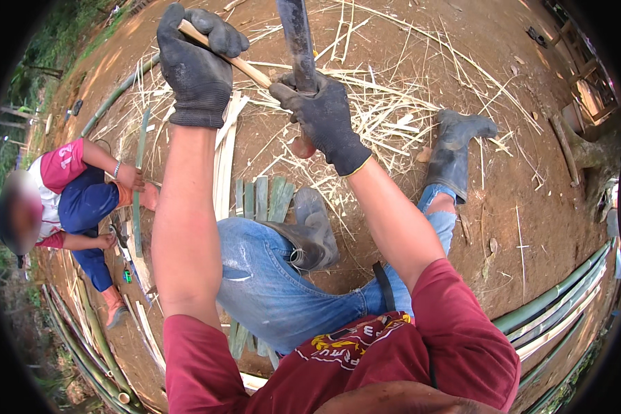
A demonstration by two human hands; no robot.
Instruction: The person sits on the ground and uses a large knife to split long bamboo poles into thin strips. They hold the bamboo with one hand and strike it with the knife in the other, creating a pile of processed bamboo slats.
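Both of my hands wear dark grey work gloves and are raised in front of me. My left hand (199, 69) is closed round a pale split bamboo strip (245, 67), which slants down to the right. The lower end of that strip meets the fingers of my right hand (321, 114). In the right fist is the handle of a machete (296, 34), its rounded brown butt showing below the glove. The broad dark blade points up and runs out past the top edge. Whether the blade touches the strip, I cannot tell.
Bamboo shavings (386, 117) litter the dirt ground ahead. Green-backed slats (262, 196) lie by my knee, beside long pale strips (225, 165). At left, a seated person (90, 186) holds a green strip (141, 179). Bamboo poles (559, 293) lie at lower right.
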